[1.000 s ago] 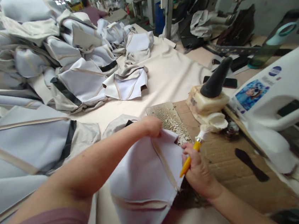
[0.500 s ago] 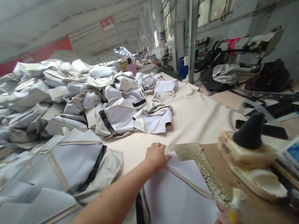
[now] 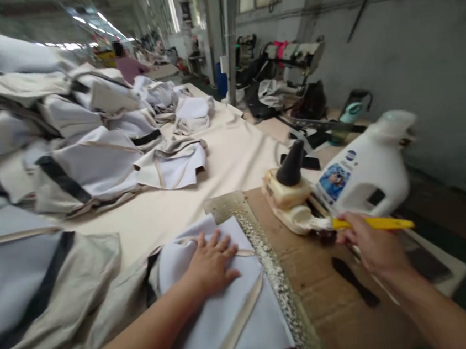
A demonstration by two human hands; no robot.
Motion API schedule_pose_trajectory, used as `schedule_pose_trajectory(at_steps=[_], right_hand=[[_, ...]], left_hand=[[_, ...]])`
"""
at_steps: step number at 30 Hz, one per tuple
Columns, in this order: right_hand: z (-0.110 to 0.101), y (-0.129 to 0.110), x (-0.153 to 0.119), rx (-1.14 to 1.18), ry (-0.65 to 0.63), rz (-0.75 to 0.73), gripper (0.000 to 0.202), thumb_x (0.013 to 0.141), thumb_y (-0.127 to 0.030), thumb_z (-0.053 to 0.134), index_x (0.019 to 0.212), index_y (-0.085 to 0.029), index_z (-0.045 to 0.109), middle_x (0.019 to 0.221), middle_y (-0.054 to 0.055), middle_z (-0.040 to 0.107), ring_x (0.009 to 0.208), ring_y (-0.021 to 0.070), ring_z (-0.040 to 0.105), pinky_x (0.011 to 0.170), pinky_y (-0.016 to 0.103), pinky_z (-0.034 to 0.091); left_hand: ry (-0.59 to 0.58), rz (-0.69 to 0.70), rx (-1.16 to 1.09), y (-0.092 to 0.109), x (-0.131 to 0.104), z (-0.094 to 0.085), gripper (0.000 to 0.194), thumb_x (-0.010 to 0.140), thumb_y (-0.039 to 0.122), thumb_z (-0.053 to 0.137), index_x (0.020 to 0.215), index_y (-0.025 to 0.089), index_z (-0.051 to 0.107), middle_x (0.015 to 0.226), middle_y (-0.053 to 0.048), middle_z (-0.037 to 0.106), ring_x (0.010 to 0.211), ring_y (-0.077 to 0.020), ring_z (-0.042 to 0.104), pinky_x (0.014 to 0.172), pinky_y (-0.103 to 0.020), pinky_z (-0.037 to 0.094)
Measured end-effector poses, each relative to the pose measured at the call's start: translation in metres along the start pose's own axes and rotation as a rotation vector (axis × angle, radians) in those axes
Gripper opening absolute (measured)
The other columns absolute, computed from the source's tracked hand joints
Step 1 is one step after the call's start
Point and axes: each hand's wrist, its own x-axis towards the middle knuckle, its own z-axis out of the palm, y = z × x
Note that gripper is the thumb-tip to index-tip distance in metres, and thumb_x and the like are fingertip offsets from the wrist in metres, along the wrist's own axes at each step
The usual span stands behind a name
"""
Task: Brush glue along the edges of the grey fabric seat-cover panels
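two hands at the gluing bench

two hands are at work near the front edge. the left hand lies flat, palm down, fingers spread wide, pressing on a pale fabric piece that rests at the near middle of the table; it grips nothing. its bare forearm runs in from the near left at a low slant. a beige strip crosses the piece just near the hand.

the right hand is closed around a yellow-handled brush, held almost level, with the handle end pointing right and the white brush end lying at the glue pot to the left. the right forearm comes in from the near right corner, wrist slightly raised over the cardboard sheet.

a crusted metal plate lies between the fabric piece and the cardboard. a black cone stands upright on the glue pot. just right of it a white plastic jug lies tilted. a beige cloth covers the table farther off, and at the left rises a heap of sewn covers. far back a person is seen, blurred.
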Motion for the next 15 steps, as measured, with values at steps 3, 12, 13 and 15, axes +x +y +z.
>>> schedule_pose_trajectory(at_steps=[3,12,13,15], right_hand=[[0.008,0.007,0.024,-0.031,0.008,0.077,0.026,0.075,-0.042,0.051,0.078,-0.017,0.056,0.038,-0.005,0.044,0.038,0.0134,0.046,0.040,0.023,0.034],[0.031,0.013,0.045,-0.362,-0.177,0.015,0.020,0.071,-0.037,0.056,0.064,-0.019,0.061,0.040,-0.003,0.053,0.039,0.0151,0.050,0.043,0.026,0.036],[0.028,0.010,0.046,-0.385,-0.172,0.001,0.020,0.072,-0.037,0.055,0.063,-0.020,0.061,0.042,-0.002,0.055,0.042,0.0153,0.052,0.046,0.026,0.037],[0.019,0.006,0.045,-0.413,-0.166,-0.010,0.022,0.075,-0.037,0.052,0.065,-0.020,0.061,0.048,-0.001,0.060,0.048,0.0161,0.055,0.051,0.027,0.040]], left_hand=[[0.014,0.038,0.016,-0.005,0.005,0.004,0.063,0.083,0.064,0.041,0.137,0.032,0.041,0.147,-0.005,0.034,0.138,-0.0353,0.018,0.105,-0.067,0.005],[0.047,0.014,0.056,-0.001,0.002,0.005,0.059,0.084,0.063,0.041,0.135,0.034,0.043,0.146,-0.004,0.036,0.137,-0.0346,0.020,0.106,-0.065,0.008],[0.050,0.019,0.055,-0.001,0.002,0.005,0.059,0.084,0.063,0.041,0.135,0.034,0.043,0.145,-0.004,0.036,0.137,-0.0347,0.021,0.105,-0.065,0.009],[0.055,0.025,0.053,-0.002,0.002,0.006,0.059,0.084,0.063,0.041,0.135,0.034,0.042,0.145,-0.004,0.036,0.137,-0.0349,0.021,0.105,-0.066,0.009]])
